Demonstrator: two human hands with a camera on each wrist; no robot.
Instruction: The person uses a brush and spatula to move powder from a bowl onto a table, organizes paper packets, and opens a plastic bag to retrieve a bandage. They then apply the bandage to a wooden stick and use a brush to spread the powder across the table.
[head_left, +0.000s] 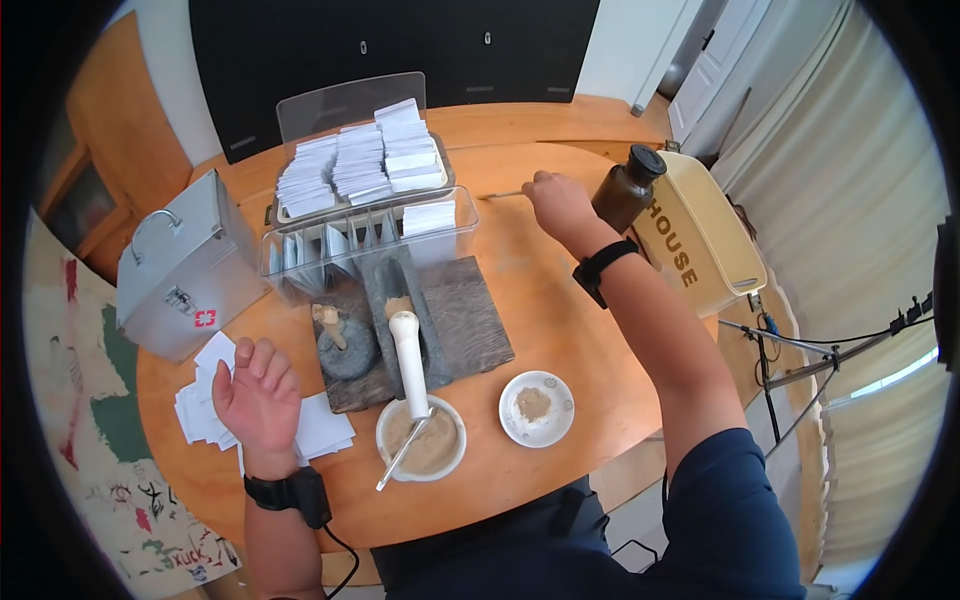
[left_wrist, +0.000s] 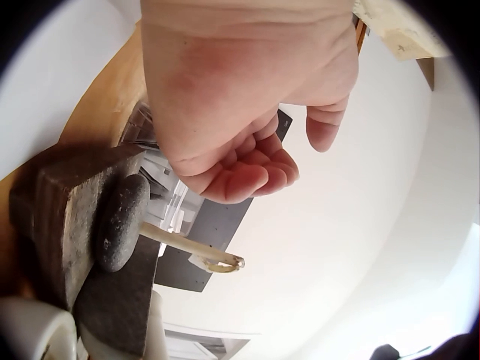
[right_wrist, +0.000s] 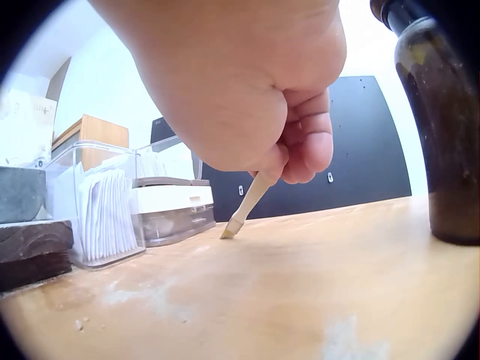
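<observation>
My right hand (head_left: 560, 205) grips the handle of a small flat brush (right_wrist: 253, 196) at the far side of the wooden table. In the right wrist view its bristles point down at the tabletop, where pale powder smears (right_wrist: 142, 296) show. A dark brown glass bottle (head_left: 622, 195) stands just right of that hand. My left hand (head_left: 262, 395) is raised palm up, fingers loosely bent, holding nothing, near some white paper slips (head_left: 325, 425). Between the arms are a white mortar (head_left: 461, 440) of tan powder, a metal spatula (head_left: 398, 458) across it, and a white pestle (head_left: 408, 365).
A small white dish (head_left: 550, 435) holds some powder. Dark stone slabs (head_left: 470, 315) carry a round grey stone (head_left: 347, 350) with a handle. Clear boxes (head_left: 460, 215) of paper packets, a silver case (head_left: 195, 270) and a cream bin (head_left: 690, 220) stand around the table.
</observation>
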